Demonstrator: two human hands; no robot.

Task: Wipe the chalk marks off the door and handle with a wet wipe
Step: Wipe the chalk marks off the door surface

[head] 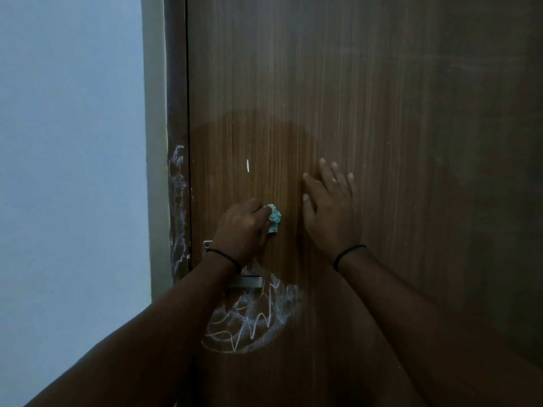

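Left hand [245,227] grips crumpled turquoise wet wipe [274,218] | white chalk scribbles [255,315] lie directly below | right hand [330,207] flat on brown wooden door [382,98]

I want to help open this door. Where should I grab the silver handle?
Probably its free right end: the door handle is a flat bar lying level, its left part hidden under the left hand's wrist. Come from the right, below the wet wipe, fingers wrapping over the top.
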